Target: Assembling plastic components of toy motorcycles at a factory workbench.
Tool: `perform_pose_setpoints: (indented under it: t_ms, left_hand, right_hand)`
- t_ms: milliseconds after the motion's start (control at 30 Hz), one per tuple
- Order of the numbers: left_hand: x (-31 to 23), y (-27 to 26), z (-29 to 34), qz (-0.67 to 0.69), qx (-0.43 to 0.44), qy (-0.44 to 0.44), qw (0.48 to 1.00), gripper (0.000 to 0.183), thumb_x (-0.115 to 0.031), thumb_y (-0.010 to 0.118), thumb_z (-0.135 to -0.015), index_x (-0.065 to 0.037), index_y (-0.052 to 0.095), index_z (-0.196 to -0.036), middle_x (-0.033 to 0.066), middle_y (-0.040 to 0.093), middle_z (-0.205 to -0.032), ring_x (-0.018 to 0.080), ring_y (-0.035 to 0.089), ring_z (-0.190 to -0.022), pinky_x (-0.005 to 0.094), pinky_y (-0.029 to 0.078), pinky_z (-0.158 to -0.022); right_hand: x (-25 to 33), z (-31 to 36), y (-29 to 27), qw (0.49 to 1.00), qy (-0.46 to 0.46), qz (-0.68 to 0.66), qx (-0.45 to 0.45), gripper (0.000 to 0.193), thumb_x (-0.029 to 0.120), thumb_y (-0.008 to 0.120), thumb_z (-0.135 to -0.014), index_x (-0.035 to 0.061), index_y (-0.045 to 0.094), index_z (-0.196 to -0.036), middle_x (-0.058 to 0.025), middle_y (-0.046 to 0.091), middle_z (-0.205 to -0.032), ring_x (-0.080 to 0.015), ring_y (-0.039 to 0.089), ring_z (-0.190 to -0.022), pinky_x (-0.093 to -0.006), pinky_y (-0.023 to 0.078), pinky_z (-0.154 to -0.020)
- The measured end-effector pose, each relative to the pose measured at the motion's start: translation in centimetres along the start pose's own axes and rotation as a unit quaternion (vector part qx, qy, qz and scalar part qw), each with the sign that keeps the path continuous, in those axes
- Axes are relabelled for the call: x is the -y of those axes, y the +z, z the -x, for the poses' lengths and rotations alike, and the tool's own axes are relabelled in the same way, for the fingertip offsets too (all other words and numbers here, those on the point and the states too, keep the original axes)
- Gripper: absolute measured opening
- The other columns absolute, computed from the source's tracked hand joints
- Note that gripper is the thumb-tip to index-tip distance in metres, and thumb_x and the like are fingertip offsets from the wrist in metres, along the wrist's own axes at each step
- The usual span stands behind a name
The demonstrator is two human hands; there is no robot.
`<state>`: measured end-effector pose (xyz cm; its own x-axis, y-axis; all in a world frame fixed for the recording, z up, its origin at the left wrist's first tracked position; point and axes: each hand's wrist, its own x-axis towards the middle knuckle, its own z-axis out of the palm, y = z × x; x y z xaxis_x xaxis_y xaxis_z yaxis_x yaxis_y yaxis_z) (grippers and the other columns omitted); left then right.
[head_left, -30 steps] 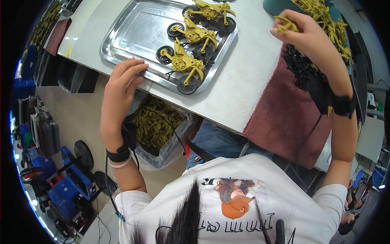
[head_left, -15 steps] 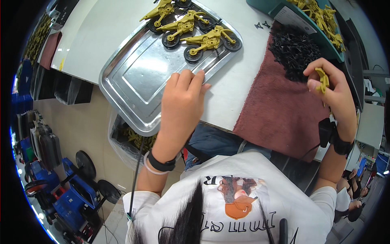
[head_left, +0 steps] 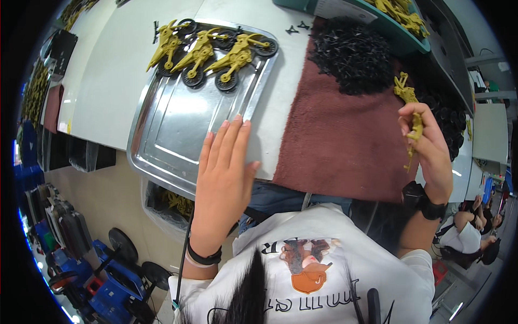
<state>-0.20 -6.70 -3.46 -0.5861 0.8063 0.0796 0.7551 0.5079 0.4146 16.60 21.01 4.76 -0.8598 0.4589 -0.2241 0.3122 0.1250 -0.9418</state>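
My left hand (head_left: pixel 224 167) lies over the near right edge of a shiny metal tray (head_left: pixel 178 154), its fingers stretched out and nothing in them. Three toy motorcycles with mustard-yellow bodies and black wheels rest at the tray's far end; the rightmost toy motorcycle (head_left: pixel 236 56) is nearest its right rim. At the right, my right hand (head_left: pixel 431 148) pinches a yellow plastic toy motorcycle part (head_left: pixel 416 127) above the brown cloth's edge. Another yellow piece (head_left: pixel 404 89) shows just beyond the fingers; I cannot tell whether it is joined to the held one.
A heap of small black parts (head_left: pixel 353 54) sits on the brown cloth (head_left: pixel 329 146). Behind it stands a teal bin (head_left: pixel 418 43) of yellow parts. Black wheels (head_left: pixel 452 121) lie right of the cloth. Two loose black pieces (head_left: pixel 291 29) are on the white table. A bagged container (head_left: pixel 154 210) stands below.
The view has shifted, and the tray appears turned. My left hand's fingers have straightened from a curl at the tray edge. My right hand has moved nearer me, showing more yellow plastic.
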Motion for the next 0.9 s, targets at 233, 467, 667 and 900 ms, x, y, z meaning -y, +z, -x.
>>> perform_pose_setpoints:
  t_ms: [233,467,667,900]
  left_hand:
    - [-0.5,3.0,-1.8,0.065,-0.058,-0.003,0.996,0.053,0.002,0.051,-0.089,-0.002,0.039,-0.140,0.0170,0.039,-0.144,0.0354,0.041,-0.130,0.0416,0.035,-0.107]
    - [-0.6,0.7,-1.9,0.106,-0.001,-0.033,0.994,0.046,-0.012,0.051,-0.094,-0.003,0.042,-0.138,0.0173,0.035,-0.148,0.0344,0.037,-0.135,0.0399,0.031,-0.110]
    - [-4.4,-7.3,-3.5,0.075,-0.012,0.051,0.996,0.031,-0.011,0.058,-0.090,-0.001,0.059,-0.119,0.0173,0.055,-0.129,0.0321,0.052,-0.122,0.0394,0.038,-0.103]
    - [-9.3,-9.6,-13.8,0.056,-0.206,0.112,0.970,0.023,-0.017,0.056,-0.093,-0.002,0.065,-0.107,0.0086,0.068,-0.100,0.0158,0.062,-0.094,0.0302,0.047,-0.085]
  right_hand:
    - [-3.1,1.0,-0.2,0.999,0.040,-0.012,0.034,0.036,0.001,0.066,-0.082,0.0032,0.055,-0.115,-0.0019,0.055,-0.097,-0.0077,0.056,-0.085,-0.0225,0.049,-0.073]
    - [-5.3,1.8,1.1,0.975,-0.078,0.199,0.057,0.037,0.004,0.069,-0.076,0.0026,0.059,-0.111,-0.0133,0.060,-0.099,-0.0291,0.060,-0.087,-0.0339,0.046,-0.079]
    - [-6.3,2.4,-1.3,0.978,-0.085,0.175,0.078,0.030,0.005,0.069,-0.077,0.0049,0.057,-0.105,-0.0131,0.062,-0.099,-0.0319,0.062,-0.094,-0.0387,0.047,-0.080]
    - [-8.5,2.8,-1.2,0.946,-0.151,0.266,0.104,0.032,0.010,0.070,-0.077,0.0086,0.058,-0.107,-0.0116,0.059,-0.095,-0.0328,0.061,-0.089,-0.0429,0.048,-0.077]
